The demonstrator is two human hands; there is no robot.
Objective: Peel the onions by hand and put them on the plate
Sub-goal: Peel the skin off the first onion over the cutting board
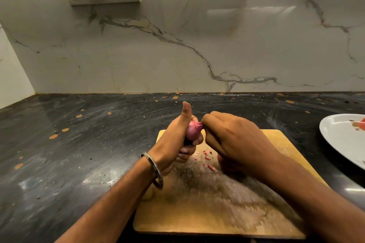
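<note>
The left hand has its grip curled round a small red onion, thumb sticking up; the right hand pinches the onion's tip, fingers tucked tight. Both hold it just above the cutting board, where bits of peel lie. The likely trouble — the dry skin tearing off in scraps, or the slick bulb squirting free onto the bench. The plate waits well to the right, its rim cut off by the frame.
</note>
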